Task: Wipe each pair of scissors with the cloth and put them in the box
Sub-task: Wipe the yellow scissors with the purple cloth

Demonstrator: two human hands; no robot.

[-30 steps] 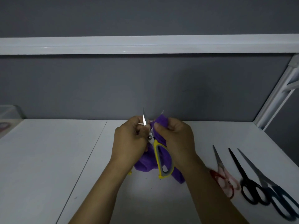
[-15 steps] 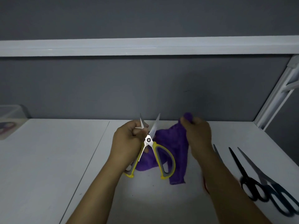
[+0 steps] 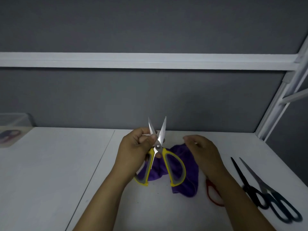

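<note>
Left hand (image 3: 136,147) up in front of me, fingers curled round the yellow-handled scissors (image 3: 158,145) just by the pivot, thumb against the near blade. They stand nearly upright, blades spread in a narrow V pointing away from me and the two yellow-and-grey loops hanging down below my knuckles, clear of the white table (image 3: 50,172).

My right hand (image 3: 203,152) is apart from the left, off to its right at about the same height. Its fingers are loosely bent and grip nothing. It hangs over the far edge of the purple cloth (image 3: 191,172); whether the fingertips touch the fabric I cannot tell.

That cloth lies crumpled on the table between my two wrists, spreading under the scissor handles and towards my right forearm.

Right of my right forearm, three more pairs lie on the table with their points away from me. The red-handled scissors (image 3: 209,192) sit closest, mostly hidden by the arm, so only one loop shows. Beyond them lie the black scissors (image 3: 240,171) and, just beside those on the outer side, the dark blue scissors (image 3: 253,175), their handles overlapping.

Far off to the left of my left hand, at the edge of view, stands the clear box (image 3: 15,120), with a blurred dark and red shape in front of it that I cannot make out.
</note>
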